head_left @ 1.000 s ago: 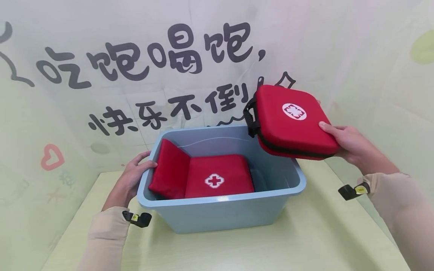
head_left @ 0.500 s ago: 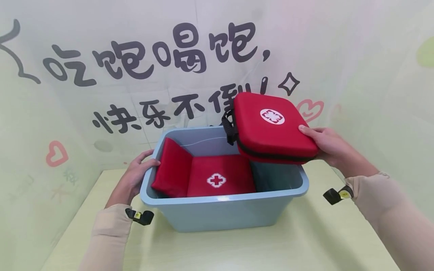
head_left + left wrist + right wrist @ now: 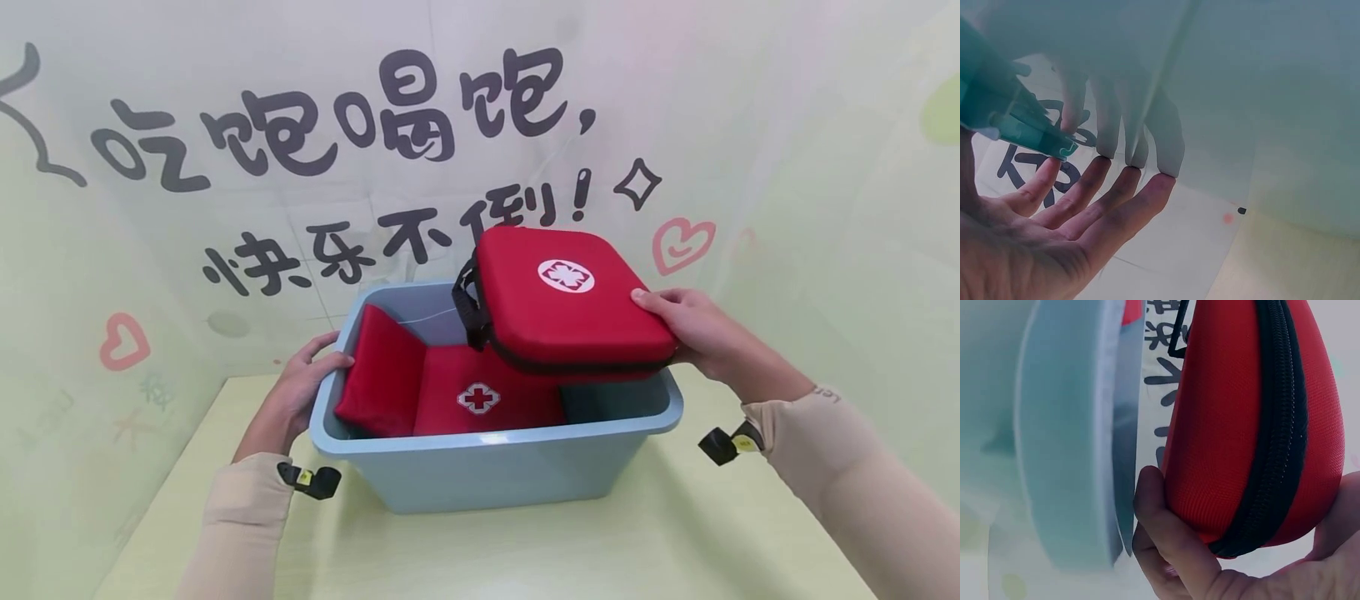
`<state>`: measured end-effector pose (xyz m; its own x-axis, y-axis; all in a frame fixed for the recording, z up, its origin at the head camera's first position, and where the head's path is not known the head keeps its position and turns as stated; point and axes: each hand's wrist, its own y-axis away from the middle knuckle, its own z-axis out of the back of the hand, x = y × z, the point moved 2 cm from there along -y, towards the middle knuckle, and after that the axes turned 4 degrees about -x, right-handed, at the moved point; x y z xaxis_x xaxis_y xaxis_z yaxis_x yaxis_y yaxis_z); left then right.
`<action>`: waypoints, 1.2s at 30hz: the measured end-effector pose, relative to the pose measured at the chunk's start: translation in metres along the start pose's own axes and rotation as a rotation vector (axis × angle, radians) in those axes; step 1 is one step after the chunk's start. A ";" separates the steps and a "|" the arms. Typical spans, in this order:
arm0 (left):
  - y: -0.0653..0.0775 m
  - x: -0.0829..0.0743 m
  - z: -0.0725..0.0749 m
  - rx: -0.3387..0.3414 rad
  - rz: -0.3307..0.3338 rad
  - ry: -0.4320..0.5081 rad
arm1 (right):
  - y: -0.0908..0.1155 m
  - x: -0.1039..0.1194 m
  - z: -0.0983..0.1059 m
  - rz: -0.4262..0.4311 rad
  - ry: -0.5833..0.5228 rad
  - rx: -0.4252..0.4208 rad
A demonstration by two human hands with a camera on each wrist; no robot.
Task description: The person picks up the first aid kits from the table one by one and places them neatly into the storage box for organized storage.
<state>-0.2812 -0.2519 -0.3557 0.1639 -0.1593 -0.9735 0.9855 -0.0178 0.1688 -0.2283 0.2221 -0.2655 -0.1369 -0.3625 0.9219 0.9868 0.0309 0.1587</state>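
My right hand (image 3: 693,329) holds a red first-aid case (image 3: 573,312) by its right end, thumb on top and fingers underneath. The hard case has a white round emblem, a black zipper (image 3: 1275,425) and a black handle (image 3: 470,310) facing left. It hangs tilted over the right half of a light-blue plastic bin (image 3: 487,479). My left hand (image 3: 300,392) grips the bin's left rim, thumb over the edge; its fingertips touch the outer wall in the left wrist view. Inside lie a flat red pouch (image 3: 450,400) with a cross emblem and another red pouch (image 3: 382,375) leaning on the left wall.
The bin stands on a pale wooden table (image 3: 480,558). Behind it is a light wall (image 3: 315,50) with large dark lettering and pink hearts. Part of the bin's right end (image 3: 615,400) shows bare floor under the case.
The right hand has brought the first-aid case left and down, from beyond the bin's right rim to over its opening. The left hand keeps its place on the rim.
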 end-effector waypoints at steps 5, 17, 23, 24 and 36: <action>0.000 0.000 -0.002 0.002 -0.001 0.004 | 0.002 -0.001 -0.005 -0.005 0.016 0.012; 0.002 -0.001 -0.003 0.001 -0.003 -0.001 | 0.005 -0.001 -0.011 0.029 0.116 -0.038; 0.003 -0.001 -0.003 -0.002 -0.005 0.001 | 0.007 0.009 -0.007 0.256 0.347 -0.289; 0.003 0.000 -0.003 -0.001 -0.006 -0.001 | 0.007 0.009 -0.005 0.280 0.365 -0.319; 0.007 -0.003 0.009 -0.011 -0.077 -0.151 | -0.013 -0.026 0.021 0.213 0.336 -0.276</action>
<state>-0.2753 -0.2606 -0.3503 0.0804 -0.3045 -0.9491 0.9954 -0.0250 0.0924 -0.2393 0.2507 -0.2841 0.0612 -0.6571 0.7513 0.9821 -0.0948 -0.1629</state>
